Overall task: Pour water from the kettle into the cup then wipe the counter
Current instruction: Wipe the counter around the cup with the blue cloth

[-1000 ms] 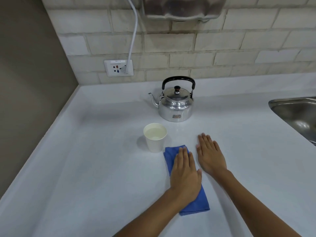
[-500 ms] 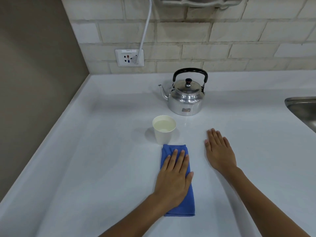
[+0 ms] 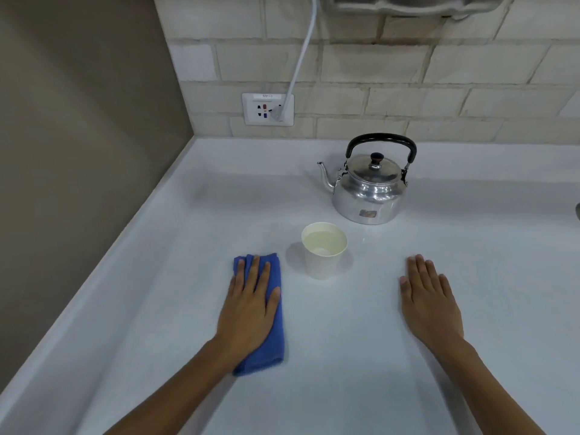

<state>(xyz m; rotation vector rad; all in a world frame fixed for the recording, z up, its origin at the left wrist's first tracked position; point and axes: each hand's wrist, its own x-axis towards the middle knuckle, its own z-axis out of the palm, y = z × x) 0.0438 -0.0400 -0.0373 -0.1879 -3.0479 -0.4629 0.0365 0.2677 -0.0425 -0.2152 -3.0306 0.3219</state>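
A shiny metal kettle [image 3: 368, 189] with a black handle stands upright at the back of the white counter [image 3: 157, 262], spout pointing left. In front of it sits a white paper cup [image 3: 323, 251] with water inside. My left hand [image 3: 248, 306] lies flat, fingers extended, pressing a folded blue cloth [image 3: 274, 337] onto the counter just left of the cup. My right hand [image 3: 430, 302] rests palm down on the bare counter to the right of the cup, holding nothing.
A brown wall [image 3: 78, 120] borders the counter on the left. On the tiled back wall a socket [image 3: 266, 108] has a white cable [image 3: 301, 54] plugged in. A sliver of the sink [image 3: 577, 211] shows at the right edge.
My left hand has slid the blue cloth leftwards, from below the cup to its left side. My right hand has stayed flat on the counter.
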